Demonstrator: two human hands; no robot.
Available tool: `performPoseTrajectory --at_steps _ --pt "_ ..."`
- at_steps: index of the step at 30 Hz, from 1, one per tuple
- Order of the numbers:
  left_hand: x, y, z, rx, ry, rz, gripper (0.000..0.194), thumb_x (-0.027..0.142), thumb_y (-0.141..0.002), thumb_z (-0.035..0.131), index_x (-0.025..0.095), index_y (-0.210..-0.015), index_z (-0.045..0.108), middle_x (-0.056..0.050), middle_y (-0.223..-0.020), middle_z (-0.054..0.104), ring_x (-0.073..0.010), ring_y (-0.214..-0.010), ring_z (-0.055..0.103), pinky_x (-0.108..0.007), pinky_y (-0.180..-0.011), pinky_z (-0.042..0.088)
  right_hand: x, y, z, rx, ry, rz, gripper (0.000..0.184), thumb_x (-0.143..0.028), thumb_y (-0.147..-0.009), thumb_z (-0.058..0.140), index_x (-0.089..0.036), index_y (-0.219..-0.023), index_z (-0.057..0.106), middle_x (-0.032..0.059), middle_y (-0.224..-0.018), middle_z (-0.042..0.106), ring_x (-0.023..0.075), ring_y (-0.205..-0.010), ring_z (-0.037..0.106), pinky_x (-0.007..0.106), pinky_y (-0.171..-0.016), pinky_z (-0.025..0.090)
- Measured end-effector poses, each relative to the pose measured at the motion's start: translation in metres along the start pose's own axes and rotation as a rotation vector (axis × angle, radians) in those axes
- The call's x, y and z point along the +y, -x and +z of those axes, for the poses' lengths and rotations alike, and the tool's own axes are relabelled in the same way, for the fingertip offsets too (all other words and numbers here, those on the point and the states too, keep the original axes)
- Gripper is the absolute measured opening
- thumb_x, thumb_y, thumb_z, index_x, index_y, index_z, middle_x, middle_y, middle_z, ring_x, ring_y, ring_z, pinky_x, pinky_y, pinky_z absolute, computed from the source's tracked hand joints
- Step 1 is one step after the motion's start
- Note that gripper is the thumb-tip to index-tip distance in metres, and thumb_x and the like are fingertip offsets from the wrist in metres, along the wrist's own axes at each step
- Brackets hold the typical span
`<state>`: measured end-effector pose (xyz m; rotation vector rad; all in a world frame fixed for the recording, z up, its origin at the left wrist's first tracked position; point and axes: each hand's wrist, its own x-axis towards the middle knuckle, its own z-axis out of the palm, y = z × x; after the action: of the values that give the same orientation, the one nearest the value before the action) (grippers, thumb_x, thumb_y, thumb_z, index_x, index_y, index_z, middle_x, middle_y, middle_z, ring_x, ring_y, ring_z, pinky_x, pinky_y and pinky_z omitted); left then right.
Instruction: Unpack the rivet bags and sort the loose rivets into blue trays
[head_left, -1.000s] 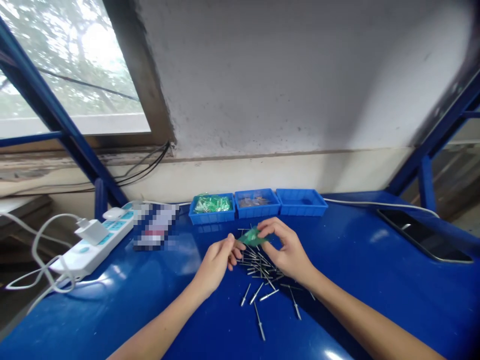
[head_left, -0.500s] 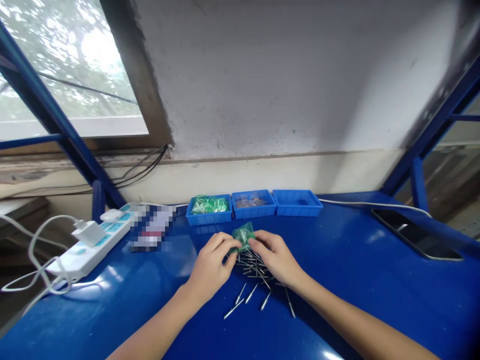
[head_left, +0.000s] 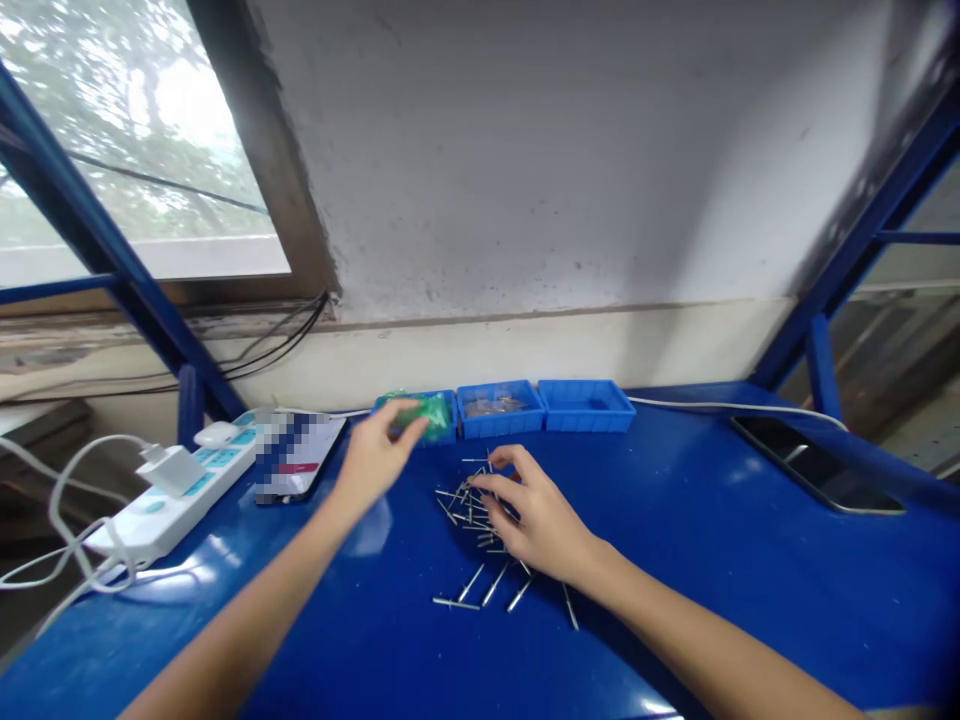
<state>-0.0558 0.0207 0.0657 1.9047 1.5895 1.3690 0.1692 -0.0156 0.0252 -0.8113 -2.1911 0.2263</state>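
My left hand (head_left: 380, 447) reaches over the left blue bin (head_left: 452, 432), thumb and fingers closed on a small green plastic bag (head_left: 435, 412) that is blurred by motion. More green bags in that bin are partly hidden behind it. My right hand (head_left: 529, 510) is over a loose pile of metal blind rivets (head_left: 466, 512), its fingers curved and apart, with no rivet visibly gripped. Part of the pile is hidden under this hand. Several single rivets (head_left: 495, 585) lie scattered on the blue table nearer to me.
A middle bin (head_left: 500, 424) has clear packets in it, and a right bin (head_left: 585, 420) stands beside it. At left are a white power strip (head_left: 150, 515) with cables and a phone (head_left: 319, 450). A dark phone (head_left: 817, 465) lies at right on the table (head_left: 675, 600).
Both hands were at the green bag above the rivets. My left hand has carried it up and left to the left bin; my right hand has let go and lowered over the pile.
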Motion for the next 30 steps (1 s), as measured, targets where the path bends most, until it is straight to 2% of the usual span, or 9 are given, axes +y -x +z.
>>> performPoseTrajectory --at_steps 1,4,8,12,17,22,24,26,30 --pt "-0.003 -0.018 -0.006 0.028 -0.084 0.037 0.029 0.038 -0.078 0.059 0.019 -0.099 0.060 -0.004 -0.092 0.066 -0.0180 -0.081 0.060 -0.027 -0.071 0.044 0.002 -0.001 -0.001 0.004 -0.008 0.021 0.030 -0.016 -0.085 0.047 -0.022 -0.111 0.062 0.0120 -0.111 0.047 0.0229 -0.104 0.051 0.039 -0.084 0.051" --pt "-0.017 -0.062 -0.014 -0.106 -0.234 0.030 0.028 0.036 -0.076 0.059 0.017 -0.098 0.059 -0.003 -0.088 0.066 -0.0158 -0.076 0.059 -0.026 -0.070 0.044 0.010 -0.002 -0.004 0.027 -0.012 0.069 0.026 -0.019 -0.085 0.048 -0.022 -0.106 0.063 0.0112 -0.108 0.047 0.0222 -0.102 0.052 0.040 -0.085 0.051" --pt "-0.038 -0.081 -0.002 -0.260 -0.293 -0.055 0.020 0.032 -0.069 0.063 0.015 -0.079 0.062 0.000 -0.064 0.064 -0.0142 -0.058 0.057 -0.024 -0.058 0.042 0.022 -0.003 -0.006 0.053 0.011 0.111 0.023 -0.021 -0.086 0.048 -0.020 -0.102 0.065 0.0109 -0.105 0.047 0.0218 -0.102 0.051 0.040 -0.088 0.049" --pt "-0.047 -0.077 0.011 -0.340 -0.377 -0.090 0.016 0.031 -0.064 0.066 0.016 -0.070 0.065 0.001 -0.058 0.062 -0.0158 -0.057 0.057 -0.025 -0.057 0.041 0.028 -0.004 -0.010 0.038 0.043 0.132 0.022 -0.022 -0.086 0.049 -0.020 -0.101 0.065 0.0101 -0.101 0.049 0.0214 -0.098 0.052 0.038 -0.086 0.049" --pt "-0.041 -0.075 0.011 -0.371 -0.485 -0.083 0.012 0.029 -0.062 0.069 0.018 -0.066 0.066 -0.001 -0.062 0.065 -0.0186 -0.063 0.060 -0.025 -0.061 0.042 0.030 -0.004 -0.013 -0.065 0.082 0.154 0.022 -0.026 -0.088 0.049 -0.018 -0.100 0.066 0.0085 -0.094 0.054 0.0204 -0.090 0.051 0.038 -0.082 0.047" --pt "-0.020 -0.038 0.015 -0.206 -0.540 0.041 0.026 0.030 -0.086 0.047 0.018 -0.104 0.062 -0.009 -0.101 0.064 -0.0242 -0.098 0.057 -0.035 -0.086 0.041 0.033 -0.003 -0.012 -0.145 0.122 0.147 0.022 -0.027 -0.087 0.051 -0.019 -0.102 0.065 0.0074 -0.090 0.056 0.0198 -0.087 0.051 0.037 -0.081 0.045" --pt "-0.013 -0.014 0.023 -0.174 -0.540 0.218 0.025 0.025 -0.089 0.043 0.018 -0.109 0.058 -0.008 -0.107 0.060 -0.0225 -0.105 0.052 -0.035 -0.093 0.039 0.035 -0.003 -0.011 -0.163 0.133 0.154 0.021 -0.027 -0.087 0.052 -0.019 -0.102 0.065 0.0073 -0.089 0.056 0.0197 -0.087 0.050 0.036 -0.081 0.043" --pt "-0.011 0.005 0.035 -0.242 -0.579 0.337 0.023 0.020 -0.090 0.042 0.018 -0.104 0.060 -0.008 -0.104 0.059 -0.0229 -0.103 0.052 -0.037 -0.093 0.039 0.037 -0.003 -0.009 -0.177 0.135 0.161 0.021 -0.027 -0.087 0.052 -0.019 -0.100 0.065 0.0071 -0.089 0.056 0.0195 -0.087 0.051 0.036 -0.082 0.042" --pt "-0.019 0.016 0.057 -0.374 -0.591 0.318 0.019 0.020 -0.087 0.049 0.021 -0.102 0.060 -0.006 -0.097 0.059 -0.0224 -0.095 0.056 -0.034 -0.084 0.045 0.041 -0.002 -0.005 -0.201 0.122 0.172 0.019 -0.027 -0.087 0.053 -0.019 -0.098 0.066 0.0062 -0.086 0.057 0.0188 -0.086 0.053 0.037 -0.083 0.040"
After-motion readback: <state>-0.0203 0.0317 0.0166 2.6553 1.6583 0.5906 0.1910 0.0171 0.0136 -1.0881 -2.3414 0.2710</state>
